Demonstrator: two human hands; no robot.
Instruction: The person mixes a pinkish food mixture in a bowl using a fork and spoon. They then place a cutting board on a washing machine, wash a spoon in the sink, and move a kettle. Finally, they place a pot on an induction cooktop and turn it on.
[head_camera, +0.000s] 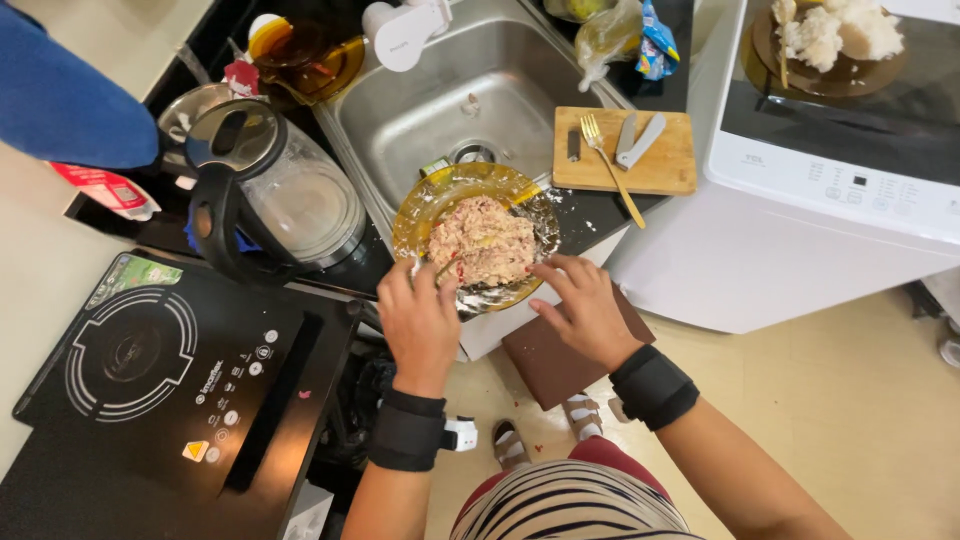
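I am seeing the black induction cooker (150, 380) lying well to the left of my left hand (420, 325), with the glass kettle (275, 195) just above it. My left hand is curling its fingers over the near rim of the amber glass bowl (425, 205). My right hand (585, 310) is touching the bowl's right edge, fingers bent. The minced mixture (482, 242) is sitting between both hands. Beyond my right hand, a fork (610, 165) is resting on the wooden cutting board (670, 165).
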